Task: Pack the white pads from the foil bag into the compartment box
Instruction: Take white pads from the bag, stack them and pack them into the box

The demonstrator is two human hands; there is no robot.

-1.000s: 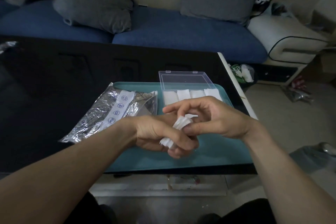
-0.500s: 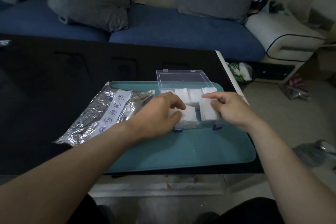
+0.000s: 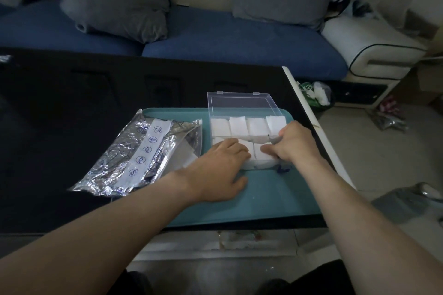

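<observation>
Both hands seating white pads (image 3: 262,151) in compartment box (image 3: 242,103), frame centre | left hand (image 3: 221,170) fingers flat, pressing; right hand (image 3: 293,142) fingers curled at box edge, grip unclear | next, likely: foil bag (image 3: 141,155).

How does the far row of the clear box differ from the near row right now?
In the clear plastic compartment box, the far row of white pads is uncovered, four side by side. The near row of white pads is partly hidden under the left hand and right hand. Both rows hold white pads.

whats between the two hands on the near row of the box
In the head view, white pads in the near row of the compartment box lie between the left hand and the right hand.
</observation>
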